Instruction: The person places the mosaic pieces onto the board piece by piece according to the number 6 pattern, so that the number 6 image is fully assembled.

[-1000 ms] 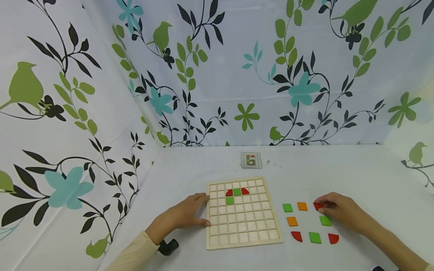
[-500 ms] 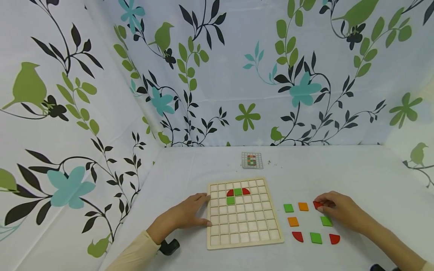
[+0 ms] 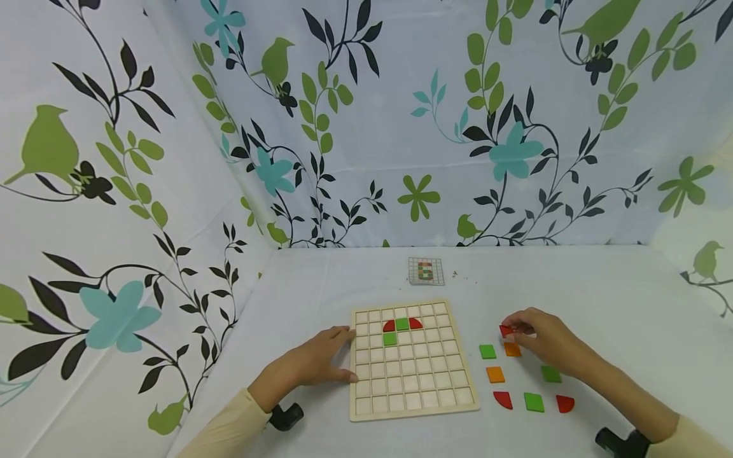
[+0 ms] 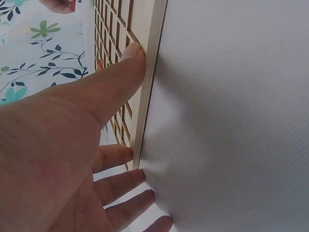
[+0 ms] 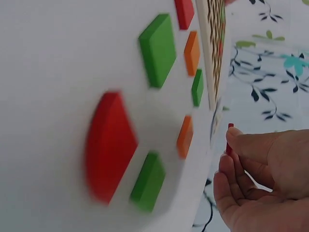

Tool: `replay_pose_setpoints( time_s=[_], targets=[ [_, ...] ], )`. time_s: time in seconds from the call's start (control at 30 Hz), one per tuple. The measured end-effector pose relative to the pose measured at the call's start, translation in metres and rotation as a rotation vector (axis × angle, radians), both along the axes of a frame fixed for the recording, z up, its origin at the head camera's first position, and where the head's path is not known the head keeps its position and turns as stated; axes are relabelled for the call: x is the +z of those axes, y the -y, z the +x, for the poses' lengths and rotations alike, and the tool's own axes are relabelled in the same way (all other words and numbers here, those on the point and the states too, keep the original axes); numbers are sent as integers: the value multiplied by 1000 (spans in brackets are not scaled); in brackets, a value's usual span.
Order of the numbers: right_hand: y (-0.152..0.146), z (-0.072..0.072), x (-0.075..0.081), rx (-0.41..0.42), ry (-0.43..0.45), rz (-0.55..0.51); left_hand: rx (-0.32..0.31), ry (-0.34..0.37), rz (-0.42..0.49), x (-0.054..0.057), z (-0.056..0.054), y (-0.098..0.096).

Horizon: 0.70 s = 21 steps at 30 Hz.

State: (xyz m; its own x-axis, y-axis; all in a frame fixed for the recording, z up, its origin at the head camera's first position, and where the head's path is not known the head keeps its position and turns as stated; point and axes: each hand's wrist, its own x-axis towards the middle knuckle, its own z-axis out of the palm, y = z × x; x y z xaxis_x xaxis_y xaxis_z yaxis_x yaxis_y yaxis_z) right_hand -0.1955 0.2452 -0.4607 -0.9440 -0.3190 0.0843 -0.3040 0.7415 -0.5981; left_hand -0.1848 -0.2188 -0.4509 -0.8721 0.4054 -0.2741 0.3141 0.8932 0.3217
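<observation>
My right hand pinches a red quarter-circle tile between thumb and fingers, raised off the table just beyond an orange square tile. In the right wrist view the same red tile shows edge-on at the fingertips. My left hand rests at the left edge of a wooden grid board, thumb and fingers spread; in the left wrist view the thumb lies on the board's rim. Near the board's far side sit a green square between two red quarter-circles and another green square.
Right of the board lie several loose tiles: green squares, an orange square and red quarter-circles. Beyond the board is a small card with a coloured grid pattern. A leaf-patterned curtain hangs behind the white table.
My right hand has lifted the red quarter-circle from the table and moved left with it, away from the green square beside it. My left hand stays at the board's edge.
</observation>
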Motion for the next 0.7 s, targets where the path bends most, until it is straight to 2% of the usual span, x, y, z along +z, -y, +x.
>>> replay_pose_setpoints(
  time_s=[0.33, 0.57, 0.7],
  targets=[
    [62, 2, 8, 60, 90, -67, 8, 14, 3, -2, -1, 1],
    [99, 3, 6, 135, 28, -83, 4, 16, 12, -2, 0, 1],
    [114, 4, 5, 148, 25, -78, 2, 11, 3, 0, 0, 0]
  ],
)
